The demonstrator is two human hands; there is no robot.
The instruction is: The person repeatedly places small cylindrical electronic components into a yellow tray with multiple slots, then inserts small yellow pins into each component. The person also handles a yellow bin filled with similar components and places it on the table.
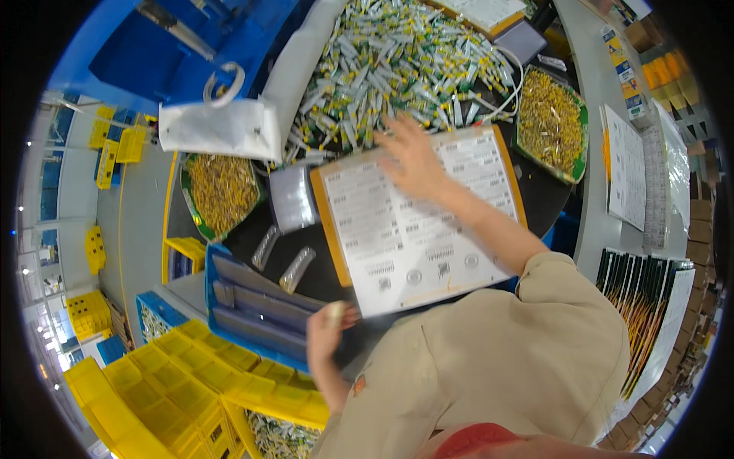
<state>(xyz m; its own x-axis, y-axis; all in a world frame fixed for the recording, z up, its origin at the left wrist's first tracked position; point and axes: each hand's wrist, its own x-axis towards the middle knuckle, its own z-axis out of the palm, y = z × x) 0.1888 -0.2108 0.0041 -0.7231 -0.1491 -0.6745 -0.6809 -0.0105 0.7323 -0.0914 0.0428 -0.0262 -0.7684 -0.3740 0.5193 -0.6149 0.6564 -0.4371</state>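
My right hand (413, 159) reaches over a sheet of printed labels (428, 229) on an orange-brown board (331, 222). Its fingers are spread at the near edge of a big heap of small clear tubes with yellow and green ends (397, 61). Nothing shows in its grasp. Lower left, my left hand (327, 336) is curled and slightly blurred beside the sheet's near corner. Something pale shows at its thumb; whether it is held or worn I cannot make out. Two clear packets (297, 269) lie on the dark table close to it.
Green-rimmed trays of small yellowish parts stand left (223, 195) and right (550, 122). A clear plastic box (293, 199) sits beside the board. A blue bin with dividers (256, 310) and yellow crates (164, 382) are at the lower left. A white cable (520, 84) crosses the heap's right side.
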